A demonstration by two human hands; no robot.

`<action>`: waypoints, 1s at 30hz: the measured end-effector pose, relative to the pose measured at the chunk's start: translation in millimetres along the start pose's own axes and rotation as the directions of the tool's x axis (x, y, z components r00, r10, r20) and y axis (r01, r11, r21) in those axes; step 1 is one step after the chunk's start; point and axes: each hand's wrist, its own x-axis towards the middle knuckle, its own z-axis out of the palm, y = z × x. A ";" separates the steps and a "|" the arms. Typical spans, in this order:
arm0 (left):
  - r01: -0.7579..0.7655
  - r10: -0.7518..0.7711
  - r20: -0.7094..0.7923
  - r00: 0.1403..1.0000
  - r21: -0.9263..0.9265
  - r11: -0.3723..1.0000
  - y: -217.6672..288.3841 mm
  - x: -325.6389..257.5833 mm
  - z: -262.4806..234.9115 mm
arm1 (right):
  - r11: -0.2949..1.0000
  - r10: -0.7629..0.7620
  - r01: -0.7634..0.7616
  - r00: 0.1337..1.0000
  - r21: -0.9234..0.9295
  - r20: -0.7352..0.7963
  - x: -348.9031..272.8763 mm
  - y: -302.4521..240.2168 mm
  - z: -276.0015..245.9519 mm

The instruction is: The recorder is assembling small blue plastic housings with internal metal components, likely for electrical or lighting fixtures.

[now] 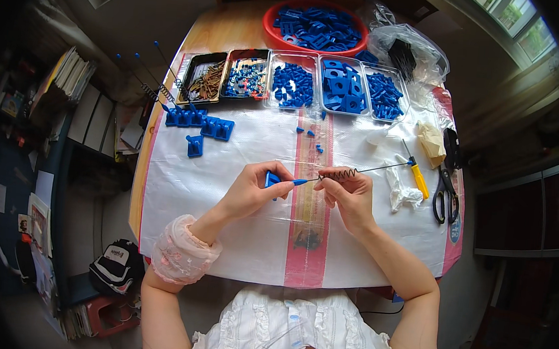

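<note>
Above the middle of the table, my left hand [251, 188] pinches a blue plastic base [270, 179] whose pointed blue tip [299, 182] faces right. My right hand [353, 199] closes its fingertips on a thin black spring wire [345, 174]. The wire's near end meets the blue tip; whether it sits inside cannot be made out. Its coiled part lies over my right fingers, and the straight part runs up and right to a small blue end. A few small blue pieces [310, 133] lie beyond my hands. At the left stand several blue bases [216, 128], some with spring wires upright.
Along the back are trays of screws [207, 77], small metal parts [246, 79] and blue pieces [292, 85]. Behind them stands a red basin [269, 32] of blue parts. On the right lie a yellow-handled screwdriver [418, 179], black scissors [446, 195] and crumpled plastic [404, 192].
</note>
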 end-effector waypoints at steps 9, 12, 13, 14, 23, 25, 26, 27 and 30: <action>-0.406 0.507 0.053 0.860 0.671 0.620 6.3 -2.6 13.3 | 0.994 0.111 -0.111 0.993 -0.013 0.036 -5.9 1.2 11.2; -0.472 0.611 0.084 0.787 0.719 0.510 6.0 -1.5 13.8 | 0.994 0.113 -0.112 0.991 -0.012 0.074 -7.8 6.9 7.0; -0.478 0.619 0.081 0.781 0.716 0.509 5.3 -1.4 13.8 | 0.993 0.116 -0.116 0.990 -0.007 0.085 -8.0 7.7 6.6; -0.483 0.628 0.078 0.775 0.714 0.507 4.3 -1.3 13.7 | 0.994 0.112 -0.112 0.990 -0.002 0.082 -8.0 8.0 6.9; -0.488 0.641 0.084 0.763 0.727 0.484 1.8 -1.5 15.4 | 0.999 0.045 -0.043 0.996 -0.034 0.075 -7.8 6.4 9.0; -0.492 0.649 0.100 0.754 0.740 0.458 1.7 -1.6 15.2 | 0.999 0.023 -0.020 0.997 -0.038 0.079 -7.6 6.5 8.7; -0.494 0.651 0.107 0.752 0.746 0.447 1.7 -2.0 15.1 | 0.999 0.017 -0.014 0.997 -0.040 0.079 -7.8 7.0 8.2; -0.495 0.652 0.115 0.749 0.752 0.436 1.7 -2.2 15.0 | 0.999 0.011 -0.008 0.997 -0.042 0.079 -8.3 7.9 7.4; -0.498 0.662 0.137 0.737 0.772 0.394 1.6 -2.0 13.8 | 0.995 -0.038 0.046 0.995 -0.090 0.092 -8.2 9.4 6.2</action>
